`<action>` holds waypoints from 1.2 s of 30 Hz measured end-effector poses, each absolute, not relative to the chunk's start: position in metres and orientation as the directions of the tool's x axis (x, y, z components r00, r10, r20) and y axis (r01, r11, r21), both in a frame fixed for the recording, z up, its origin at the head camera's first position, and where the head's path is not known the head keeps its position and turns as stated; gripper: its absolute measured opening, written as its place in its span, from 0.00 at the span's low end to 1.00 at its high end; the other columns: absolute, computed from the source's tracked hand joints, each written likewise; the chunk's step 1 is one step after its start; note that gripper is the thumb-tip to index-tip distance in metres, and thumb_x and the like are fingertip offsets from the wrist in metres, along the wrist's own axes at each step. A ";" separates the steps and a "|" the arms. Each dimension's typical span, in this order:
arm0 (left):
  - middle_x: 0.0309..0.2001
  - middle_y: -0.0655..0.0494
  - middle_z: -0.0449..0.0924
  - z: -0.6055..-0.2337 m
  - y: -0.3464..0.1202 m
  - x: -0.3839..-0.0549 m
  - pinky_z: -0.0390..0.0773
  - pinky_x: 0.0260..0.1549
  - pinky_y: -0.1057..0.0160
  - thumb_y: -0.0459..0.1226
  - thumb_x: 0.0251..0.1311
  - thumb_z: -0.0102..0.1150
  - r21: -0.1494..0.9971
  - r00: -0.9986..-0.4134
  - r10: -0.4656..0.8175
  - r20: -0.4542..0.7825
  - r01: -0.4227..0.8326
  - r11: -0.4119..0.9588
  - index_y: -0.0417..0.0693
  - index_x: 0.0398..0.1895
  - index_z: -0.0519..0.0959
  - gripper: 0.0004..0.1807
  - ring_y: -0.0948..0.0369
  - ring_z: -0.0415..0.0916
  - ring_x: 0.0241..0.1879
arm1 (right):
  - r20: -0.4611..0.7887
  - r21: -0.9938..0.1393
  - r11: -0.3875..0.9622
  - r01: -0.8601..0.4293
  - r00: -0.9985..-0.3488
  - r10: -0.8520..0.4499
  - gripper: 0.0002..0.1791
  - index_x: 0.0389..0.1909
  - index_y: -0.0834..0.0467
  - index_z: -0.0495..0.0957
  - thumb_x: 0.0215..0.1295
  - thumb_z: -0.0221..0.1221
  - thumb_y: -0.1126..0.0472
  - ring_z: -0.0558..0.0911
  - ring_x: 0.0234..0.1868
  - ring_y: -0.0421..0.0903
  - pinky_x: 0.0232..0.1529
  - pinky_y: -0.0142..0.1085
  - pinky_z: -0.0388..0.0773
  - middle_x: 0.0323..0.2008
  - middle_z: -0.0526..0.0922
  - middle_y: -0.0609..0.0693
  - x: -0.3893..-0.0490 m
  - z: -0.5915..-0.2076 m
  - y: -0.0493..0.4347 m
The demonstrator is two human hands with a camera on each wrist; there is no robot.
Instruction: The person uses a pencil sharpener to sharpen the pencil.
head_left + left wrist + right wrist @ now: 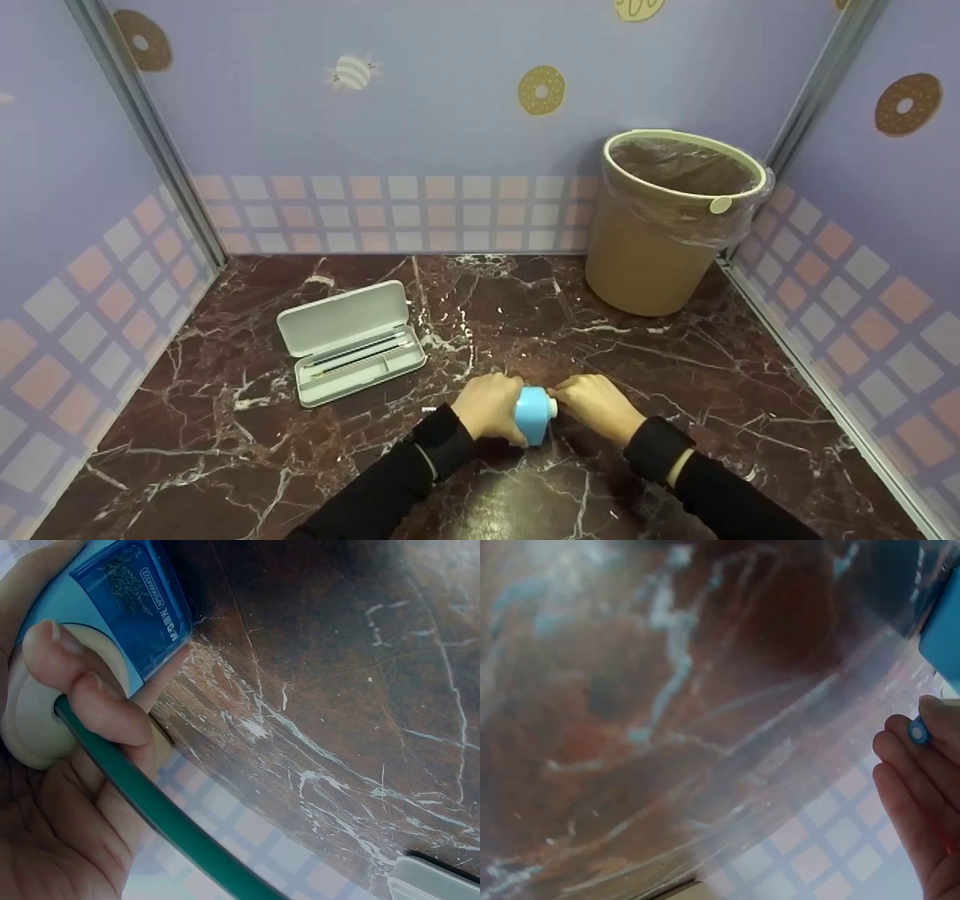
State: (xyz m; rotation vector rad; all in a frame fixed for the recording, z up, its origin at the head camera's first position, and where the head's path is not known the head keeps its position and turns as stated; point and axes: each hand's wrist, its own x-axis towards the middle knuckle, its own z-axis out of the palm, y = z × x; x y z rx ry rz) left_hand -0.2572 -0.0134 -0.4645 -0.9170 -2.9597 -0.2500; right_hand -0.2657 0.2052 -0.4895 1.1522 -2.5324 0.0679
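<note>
My left hand point(486, 405) grips a light-blue crank pencil sharpener point(531, 416) from its left side, close over the table. Shavings show behind its dark-blue window point(139, 604) in the left wrist view. A green pencil point(161, 799) runs into the hole in the sharpener's cream front, between the left fingers. On the other side, my right hand point(600, 405) pinches a small blue knob with a white centre point(918, 732) between thumb and fingers, beside the sharpener's white hub point(553, 407). The crank arm is mostly hidden behind the right fingers.
An open white pencil case point(341, 322) lies to the left, with slim pencils point(360, 352) in its tray. At the back right stands a tan bin point(645, 255) with a clear liner. Patterned walls enclose the dark marbled table point(225, 450).
</note>
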 end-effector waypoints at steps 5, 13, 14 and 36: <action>0.33 0.54 0.85 -0.465 -0.013 -0.256 0.81 0.29 0.59 0.55 0.27 0.85 0.149 -0.830 0.551 0.085 0.557 0.817 0.47 0.37 0.82 0.34 0.58 0.81 0.31 | 0.368 0.126 0.655 -0.745 -0.578 -0.729 0.03 0.29 0.55 0.86 0.57 0.70 0.66 0.86 0.26 0.44 0.25 0.39 0.80 0.27 0.89 0.46 -0.262 -0.493 0.206; 0.32 0.55 0.84 -0.466 -0.014 -0.256 0.80 0.28 0.60 0.56 0.27 0.85 0.158 -0.837 0.540 0.086 0.546 0.823 0.47 0.36 0.81 0.33 0.59 0.79 0.30 | 0.386 0.158 0.627 -0.763 -0.536 -0.751 0.12 0.18 0.53 0.79 0.55 0.71 0.64 0.81 0.21 0.42 0.22 0.37 0.75 0.20 0.83 0.44 -0.253 -0.504 0.208; 0.32 0.55 0.84 -0.466 -0.014 -0.256 0.80 0.28 0.60 0.56 0.27 0.85 0.157 -0.838 0.539 0.087 0.546 0.823 0.47 0.36 0.81 0.34 0.59 0.79 0.30 | 0.386 0.164 0.618 -0.769 -0.527 -0.758 0.12 0.18 0.53 0.79 0.56 0.71 0.63 0.80 0.21 0.41 0.22 0.36 0.75 0.20 0.82 0.44 -0.251 -0.505 0.209; 0.31 0.55 0.84 -0.466 -0.013 -0.256 0.79 0.27 0.60 0.54 0.28 0.84 0.180 -0.844 0.530 0.082 0.535 0.825 0.47 0.36 0.82 0.32 0.59 0.79 0.30 | 0.422 0.402 0.523 -0.751 -0.356 -0.834 0.09 0.24 0.50 0.81 0.49 0.73 0.62 0.79 0.23 0.36 0.24 0.30 0.74 0.25 0.85 0.38 -0.210 -0.492 0.209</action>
